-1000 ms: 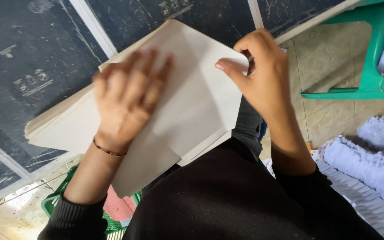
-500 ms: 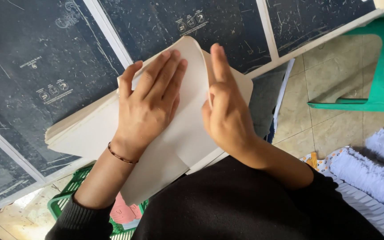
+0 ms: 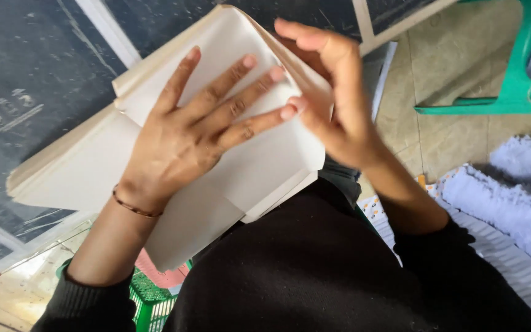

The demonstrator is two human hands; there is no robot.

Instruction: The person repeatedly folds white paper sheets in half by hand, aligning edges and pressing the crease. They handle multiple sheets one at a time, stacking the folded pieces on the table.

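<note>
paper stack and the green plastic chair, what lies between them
In the head view, the right hand and a stretch of bare tiled floor lie between the paper stack and the green plastic chair.

The right hand (image 3: 333, 104) has tilted, lifting the folded paper's (image 3: 259, 166) edge

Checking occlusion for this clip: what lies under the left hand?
The left hand lies flat on a folded cream sheet, which tops a paper stack. The right hand works the sheet's right edge. The sheets lower in the stack and the surface beneath them are covered.
</note>
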